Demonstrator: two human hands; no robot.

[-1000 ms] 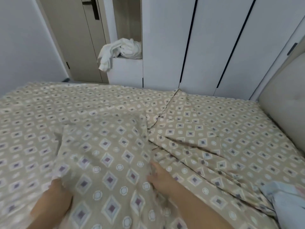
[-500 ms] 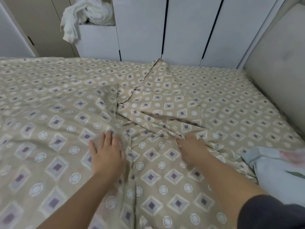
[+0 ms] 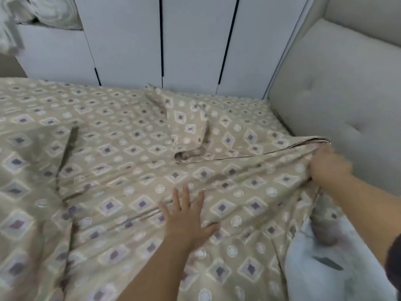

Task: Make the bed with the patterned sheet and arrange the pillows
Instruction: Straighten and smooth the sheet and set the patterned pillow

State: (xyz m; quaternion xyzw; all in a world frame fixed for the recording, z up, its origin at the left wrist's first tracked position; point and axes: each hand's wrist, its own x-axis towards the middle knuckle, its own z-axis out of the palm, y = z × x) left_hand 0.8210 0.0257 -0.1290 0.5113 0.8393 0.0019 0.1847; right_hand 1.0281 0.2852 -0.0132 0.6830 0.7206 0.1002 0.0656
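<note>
The left hand [image 3: 186, 220] and its forearm, rising from the bottom centre of the frame, are uncovered. The right hand [image 3: 327, 166], at the right, is smeared by blur. Its forearm is bare up to a dark sleeve [image 3: 395, 257], cut off by the lower right edge.

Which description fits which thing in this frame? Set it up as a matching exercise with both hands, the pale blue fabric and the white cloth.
Things:
1. left hand
2. right hand
3. pale blue fabric
4. white cloth

Descriptions:
A. bunched up at the far top left
B. flat on the patterned sheet, fingers spread
C. lying at lower right, beside the right forearm
D. gripping the sheet's edge near the headboard

Pairs: 1-B, 2-D, 3-C, 4-A
</note>
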